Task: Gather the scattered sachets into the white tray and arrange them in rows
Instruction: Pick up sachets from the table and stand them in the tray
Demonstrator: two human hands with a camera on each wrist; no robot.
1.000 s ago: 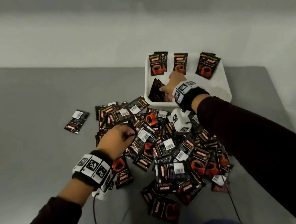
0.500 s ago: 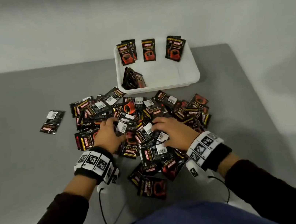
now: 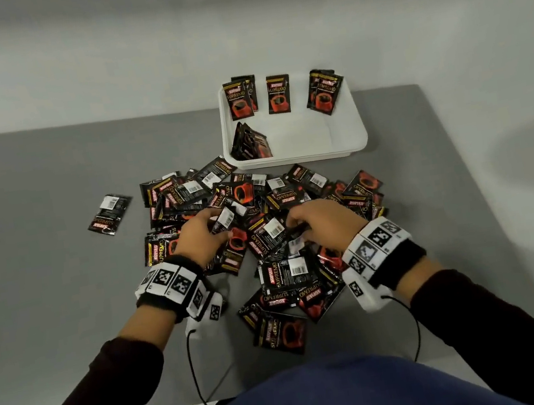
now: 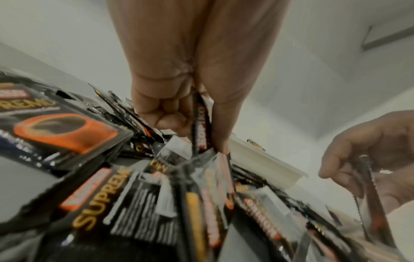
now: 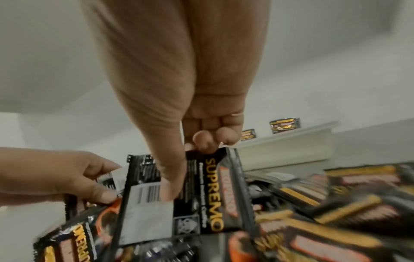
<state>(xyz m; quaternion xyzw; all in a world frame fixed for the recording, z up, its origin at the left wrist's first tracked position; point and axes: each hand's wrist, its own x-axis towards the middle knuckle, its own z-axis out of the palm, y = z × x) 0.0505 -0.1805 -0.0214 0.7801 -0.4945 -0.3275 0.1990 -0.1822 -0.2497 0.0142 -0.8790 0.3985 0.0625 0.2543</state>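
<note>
sachets: glossy black foil, crinkled
white tray: smooth matt plastic
table: grey, matt
sleeve: dark cloth

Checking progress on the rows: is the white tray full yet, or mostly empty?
Mostly empty. The white tray holds three small groups of sachets along its far edge and one leaning bunch near its left corner.

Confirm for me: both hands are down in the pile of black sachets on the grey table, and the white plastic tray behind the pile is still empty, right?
Not quite. The white plastic tray is not empty: the head view shows black sachets standing along its far side and a leaning bunch at its near left. The left hand and right hand are in the pile on the grey table.
</note>
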